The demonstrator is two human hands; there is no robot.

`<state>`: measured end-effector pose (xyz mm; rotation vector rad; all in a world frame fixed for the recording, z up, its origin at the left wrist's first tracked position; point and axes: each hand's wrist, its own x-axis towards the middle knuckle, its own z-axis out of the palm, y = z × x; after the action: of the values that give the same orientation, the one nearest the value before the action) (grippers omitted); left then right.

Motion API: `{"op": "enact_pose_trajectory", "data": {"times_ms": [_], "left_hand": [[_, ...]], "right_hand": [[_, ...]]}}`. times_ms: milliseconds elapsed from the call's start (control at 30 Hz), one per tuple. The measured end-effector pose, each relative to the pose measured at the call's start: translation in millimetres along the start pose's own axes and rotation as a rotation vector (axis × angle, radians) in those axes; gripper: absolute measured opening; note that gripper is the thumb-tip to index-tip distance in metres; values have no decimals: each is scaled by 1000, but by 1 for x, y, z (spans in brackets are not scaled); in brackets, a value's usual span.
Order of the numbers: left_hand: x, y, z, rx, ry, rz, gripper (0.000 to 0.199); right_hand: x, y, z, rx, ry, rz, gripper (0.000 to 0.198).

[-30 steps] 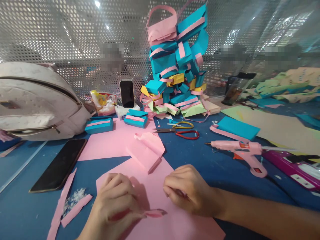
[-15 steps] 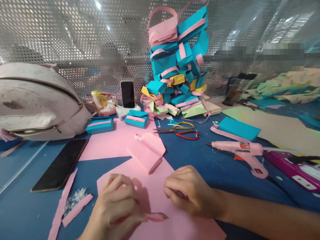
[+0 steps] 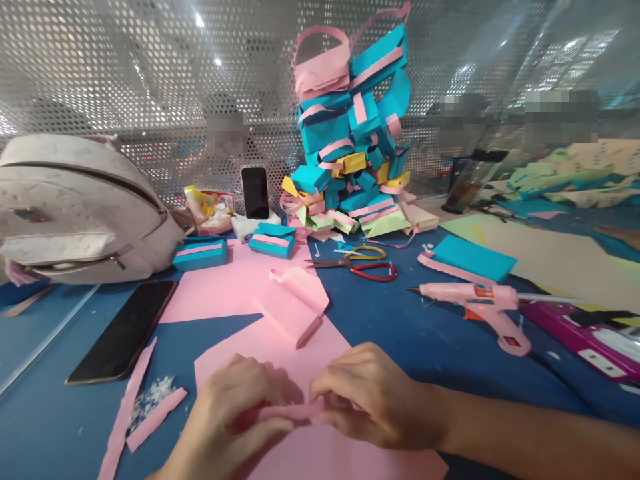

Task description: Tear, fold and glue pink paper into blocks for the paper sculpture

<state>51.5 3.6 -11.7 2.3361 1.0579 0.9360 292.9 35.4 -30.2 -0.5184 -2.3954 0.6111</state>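
Between my two hands runs a narrow pink paper strip (image 3: pixel 299 412). My left hand (image 3: pixel 237 403) is closed on its left part, thumb below and fingers above. The fingers of my right hand (image 3: pixel 373 397) pinch the strip's other end. Both hands are over a large pink paper sheet (image 3: pixel 320 347) on the blue table. Just beyond them lies a folded pink paper box (image 3: pixel 295 303) with a pointed flap. Scissors (image 3: pixel 355 265) with one yellow and one red handle rest behind it.
A pink glue gun (image 3: pixel 475 300) and a purple power strip (image 3: pixel 580 340) lie right. A black phone (image 3: pixel 123 330), torn pink strips and a white backpack (image 3: pixel 85 213) are left. Tall stacked paper bags (image 3: pixel 325 127) stand at the back, near an upright phone (image 3: pixel 255 192).
My right hand has moved left and taken hold of the strip's right end, which stuck out free from my left hand before. The view has shifted slightly.
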Motion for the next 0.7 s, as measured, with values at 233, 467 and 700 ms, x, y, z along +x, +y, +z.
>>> {"op": "enact_pose_trajectory", "data": {"times_ms": [233, 467, 700], "left_hand": [[-4, 0, 2, -38, 56, -156, 18], [2, -1, 2, 93, -127, -261, 19], [-1, 4, 1, 238, -96, -257, 16]], "right_hand": [[4, -2, -4, 53, 34, 127, 7], [5, -1, -8, 116, 58, 325, 14], [9, 0, -9, 158, 97, 430, 22]]}}
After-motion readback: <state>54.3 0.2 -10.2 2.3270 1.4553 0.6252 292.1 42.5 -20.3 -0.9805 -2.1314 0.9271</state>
